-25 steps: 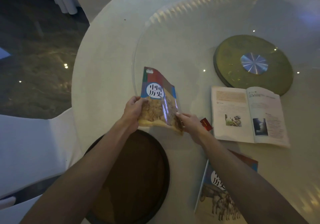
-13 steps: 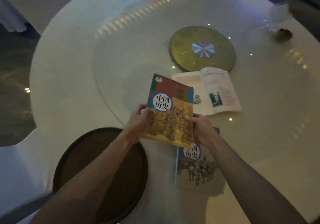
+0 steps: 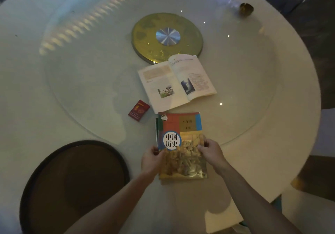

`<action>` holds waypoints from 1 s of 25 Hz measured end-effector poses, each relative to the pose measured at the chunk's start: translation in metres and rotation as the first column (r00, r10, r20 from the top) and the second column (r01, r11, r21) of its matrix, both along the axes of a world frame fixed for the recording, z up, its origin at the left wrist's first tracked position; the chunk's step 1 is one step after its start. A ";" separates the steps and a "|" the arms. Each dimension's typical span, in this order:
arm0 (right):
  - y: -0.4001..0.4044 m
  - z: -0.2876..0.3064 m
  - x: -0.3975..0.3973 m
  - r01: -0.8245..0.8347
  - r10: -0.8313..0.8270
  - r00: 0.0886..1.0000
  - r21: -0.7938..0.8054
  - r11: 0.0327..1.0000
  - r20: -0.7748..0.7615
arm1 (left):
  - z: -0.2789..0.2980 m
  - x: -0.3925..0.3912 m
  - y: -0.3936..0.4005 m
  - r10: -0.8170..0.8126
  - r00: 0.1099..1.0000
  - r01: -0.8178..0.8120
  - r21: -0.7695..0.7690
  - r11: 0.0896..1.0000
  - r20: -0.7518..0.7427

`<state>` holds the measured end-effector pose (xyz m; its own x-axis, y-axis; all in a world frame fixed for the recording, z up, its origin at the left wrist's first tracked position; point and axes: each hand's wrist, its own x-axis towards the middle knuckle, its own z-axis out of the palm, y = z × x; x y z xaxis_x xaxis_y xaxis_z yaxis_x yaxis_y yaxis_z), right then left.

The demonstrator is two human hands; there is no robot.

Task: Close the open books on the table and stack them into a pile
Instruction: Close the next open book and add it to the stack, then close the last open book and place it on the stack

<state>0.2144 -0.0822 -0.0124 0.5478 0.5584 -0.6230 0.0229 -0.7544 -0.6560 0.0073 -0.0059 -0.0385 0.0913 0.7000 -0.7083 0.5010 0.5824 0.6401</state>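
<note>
A closed history book (image 3: 181, 143) with a colourful cover lies flat near the table's front edge, on top of a second closed book whose edge (image 3: 157, 128) peeks out on the left. My left hand (image 3: 151, 158) grips its left edge and my right hand (image 3: 210, 152) grips its right edge. Just beyond it an open book (image 3: 176, 82) lies face up on the glass turntable, its pages showing text and small pictures.
A small red box (image 3: 138, 110) lies left of the open book. A gold disc (image 3: 166, 38) sits at the centre of the round white table (image 3: 54, 107). A dark round tray (image 3: 72, 184) is at front left. A small brass object (image 3: 246, 9) stands at far right.
Both hands have carried the closed history book from the left, lowered it and laid it on the other closed book. The view has swung right.
</note>
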 end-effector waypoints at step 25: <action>0.174 0.007 0.187 -0.204 0.196 0.957 0.017 0.979 0.214 | 0.003 0.119 0.167 0.143 0.940 -0.087 0.188 0.978 -0.311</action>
